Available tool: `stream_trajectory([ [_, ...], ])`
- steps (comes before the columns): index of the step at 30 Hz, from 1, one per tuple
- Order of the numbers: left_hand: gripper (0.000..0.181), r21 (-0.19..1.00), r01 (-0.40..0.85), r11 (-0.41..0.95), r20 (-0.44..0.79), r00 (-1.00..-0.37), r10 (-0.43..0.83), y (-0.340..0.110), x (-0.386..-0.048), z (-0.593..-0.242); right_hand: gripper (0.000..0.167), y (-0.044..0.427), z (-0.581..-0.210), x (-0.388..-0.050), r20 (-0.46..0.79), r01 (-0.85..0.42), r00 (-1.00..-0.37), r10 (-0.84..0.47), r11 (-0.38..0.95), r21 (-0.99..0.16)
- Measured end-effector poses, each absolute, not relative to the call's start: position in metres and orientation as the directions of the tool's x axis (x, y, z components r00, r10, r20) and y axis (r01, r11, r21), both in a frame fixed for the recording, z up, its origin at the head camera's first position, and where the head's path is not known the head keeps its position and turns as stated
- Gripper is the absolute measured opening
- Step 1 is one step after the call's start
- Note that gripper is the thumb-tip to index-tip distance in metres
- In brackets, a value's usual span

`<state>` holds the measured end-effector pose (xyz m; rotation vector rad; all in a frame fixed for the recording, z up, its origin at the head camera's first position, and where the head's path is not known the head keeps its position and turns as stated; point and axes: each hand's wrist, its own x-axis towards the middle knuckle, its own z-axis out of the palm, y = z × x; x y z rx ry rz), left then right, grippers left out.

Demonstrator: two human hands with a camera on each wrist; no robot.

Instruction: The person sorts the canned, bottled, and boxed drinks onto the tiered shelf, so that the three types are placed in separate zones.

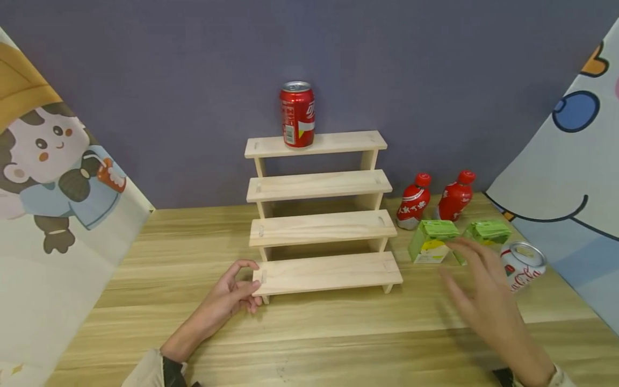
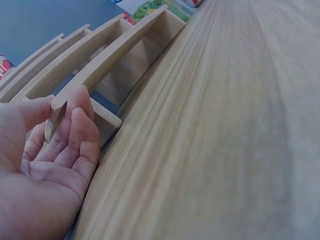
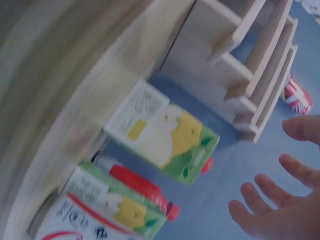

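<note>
There is 1 stepped wooden rack (image 1: 323, 228) standing on the wood-grained table (image 1: 314, 346), with 4 shelves in tiers. Its long axis runs left to right across the person's front, the right end angled slightly farther away; the steps descend toward the person, the lowest shelf (image 1: 326, 273) nearest. The left hand (image 1: 227, 294) pinches the left end of that shelf between thumb and fingers. On the top shelf, a little left of its middle, 1 red can (image 1: 297, 119) stands upright, its long axis vertical. To the right of the rack are 5 more items: 2 red bottles, 2 green cartons and 1 white can. The left bottle (image 1: 414, 203) and the right bottle (image 1: 456, 198) stand at the back, red caps up. In front of them, the left carton (image 1: 430, 243) and the right carton (image 1: 488, 232) stand upright, printed fronts toward the person. The white can (image 1: 524, 264) is upright, just beside the right carton. The right hand (image 1: 488, 301) hovers in front of this group, fingers spread and relaxed; the right wrist view shows its fingertips apart from the cartons.
</note>
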<state>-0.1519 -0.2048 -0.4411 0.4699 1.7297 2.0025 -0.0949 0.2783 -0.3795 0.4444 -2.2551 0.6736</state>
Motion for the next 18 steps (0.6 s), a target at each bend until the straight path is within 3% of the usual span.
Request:
stream_trajectory([
  [5, 0.042, 0.987, -0.116, -0.112, -0.037, -0.841, 0.54, -0.204, -0.152, -0.441, 0.049, 0.294, -0.376, -0.092, 0.717, -0.443, -0.695, -0.059, 0.821, -0.361],
  [9, 0.041, 0.988, -0.114, -0.107, -0.039, -0.84, 0.541, -0.204, -0.152, -0.441, 0.056, 0.308, -0.375, -0.088, 0.686, -0.376, -0.728, 0.002, 0.836, -0.401],
  [14, 0.041, 0.989, -0.107, -0.099, -0.037, -0.842, 0.538, -0.204, -0.152, -0.441, 0.046, 0.326, -0.374, -0.09, 0.725, -0.377, -0.689, -0.012, 0.86, -0.343],
  [18, 0.041, 0.99, -0.107, -0.097, -0.038, -0.843, 0.536, -0.204, -0.152, -0.441, 0.069, 0.339, -0.378, -0.093, 0.758, -0.365, -0.652, -0.026, 0.887, -0.283],
])
